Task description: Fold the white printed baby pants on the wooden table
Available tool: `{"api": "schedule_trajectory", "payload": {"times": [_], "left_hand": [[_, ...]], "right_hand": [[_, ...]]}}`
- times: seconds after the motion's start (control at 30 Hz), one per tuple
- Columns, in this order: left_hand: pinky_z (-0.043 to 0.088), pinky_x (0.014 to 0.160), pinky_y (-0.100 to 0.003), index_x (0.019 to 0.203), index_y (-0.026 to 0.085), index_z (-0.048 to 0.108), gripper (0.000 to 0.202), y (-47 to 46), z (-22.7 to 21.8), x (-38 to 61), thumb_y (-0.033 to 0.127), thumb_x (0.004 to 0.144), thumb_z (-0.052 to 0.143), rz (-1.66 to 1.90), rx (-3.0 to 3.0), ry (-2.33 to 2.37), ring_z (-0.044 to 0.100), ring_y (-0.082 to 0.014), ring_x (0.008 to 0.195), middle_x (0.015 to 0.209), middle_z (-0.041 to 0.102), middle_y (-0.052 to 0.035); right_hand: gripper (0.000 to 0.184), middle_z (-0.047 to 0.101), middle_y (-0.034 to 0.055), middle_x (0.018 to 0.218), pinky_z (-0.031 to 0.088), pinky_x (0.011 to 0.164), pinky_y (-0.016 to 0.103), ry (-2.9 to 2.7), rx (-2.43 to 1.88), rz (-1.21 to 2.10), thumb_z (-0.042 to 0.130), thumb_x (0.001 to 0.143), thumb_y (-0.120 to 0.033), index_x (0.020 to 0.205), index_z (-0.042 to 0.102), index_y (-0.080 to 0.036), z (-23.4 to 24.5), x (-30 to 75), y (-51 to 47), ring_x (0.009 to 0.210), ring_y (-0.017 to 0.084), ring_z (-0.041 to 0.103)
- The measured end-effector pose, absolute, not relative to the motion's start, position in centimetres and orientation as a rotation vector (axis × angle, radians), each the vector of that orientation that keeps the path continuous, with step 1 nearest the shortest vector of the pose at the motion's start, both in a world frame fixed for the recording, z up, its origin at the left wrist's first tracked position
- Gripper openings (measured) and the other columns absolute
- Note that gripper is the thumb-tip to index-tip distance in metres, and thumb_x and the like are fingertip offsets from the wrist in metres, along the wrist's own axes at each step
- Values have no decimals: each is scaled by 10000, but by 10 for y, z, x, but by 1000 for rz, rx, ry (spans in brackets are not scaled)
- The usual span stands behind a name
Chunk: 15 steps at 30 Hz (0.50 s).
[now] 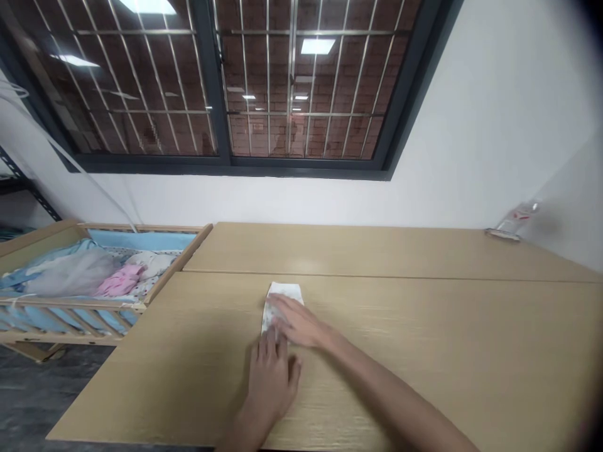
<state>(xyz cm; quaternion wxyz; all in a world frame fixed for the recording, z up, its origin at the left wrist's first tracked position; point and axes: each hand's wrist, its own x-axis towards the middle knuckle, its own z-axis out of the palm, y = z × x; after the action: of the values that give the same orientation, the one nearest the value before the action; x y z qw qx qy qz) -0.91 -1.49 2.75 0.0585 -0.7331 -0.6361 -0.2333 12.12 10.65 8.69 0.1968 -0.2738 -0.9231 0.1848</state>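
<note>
Folded cloth (pixel 283 294) lengthwise twd wall (pixel 475 150), under L hand (pixel 272 375) & R hand (pixel 298 324)

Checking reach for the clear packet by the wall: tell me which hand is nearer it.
Right. The right hand rests on the folded cloth, left of the packet; the left hand sits farther left and nearer the person.

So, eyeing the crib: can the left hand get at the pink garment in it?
Probably, with a stretch: the crib is open-topped, the pink garment lies uncovered, and bare table leads there from the left hand.
</note>
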Motion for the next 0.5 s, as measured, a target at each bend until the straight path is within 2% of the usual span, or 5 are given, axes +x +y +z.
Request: {"api": "schedule_trajectory", "payload": {"times": [0.1,0.17,0.3,0.5], "left_hand": [[407,1033,-544,1265,159,679,425,-36,6,-1,418,956,547,-669,-2206,-1920,537,-369,1245,1297,656,-177],[405,1031,-559,1228,194,709,389,-37,1,0,426,956,556,-642,-2227,-1902,555,-366,1219,1243,687,-156],[420,1020,-551,1304,159,665,490,-31,2,-2,481,952,554,-621,-2186,-1927,500,-397,1304,1360,618,-204],[419,1033,-538,1385,184,608,550,-28,2,-3,513,948,548,-613,-2154,-1934,496,-391,1323,1452,552,-211]], "right_hand": [[570,284,100,1663,252,1239,418,-2790,-505,632,375,1062,-423,1594,303,-233,80,112,79,1534,235,256],[574,255,93,1671,218,1252,428,-2855,-482,689,347,1069,-440,1602,294,-234,68,110,76,1548,226,218],[548,251,48,1668,166,1265,466,-2897,-629,660,309,1077,-472,1597,297,-296,46,114,106,1554,218,193],[572,241,43,1665,169,1272,450,-2869,-797,490,326,1069,-495,1596,301,-276,44,127,173,1552,222,198]]}}
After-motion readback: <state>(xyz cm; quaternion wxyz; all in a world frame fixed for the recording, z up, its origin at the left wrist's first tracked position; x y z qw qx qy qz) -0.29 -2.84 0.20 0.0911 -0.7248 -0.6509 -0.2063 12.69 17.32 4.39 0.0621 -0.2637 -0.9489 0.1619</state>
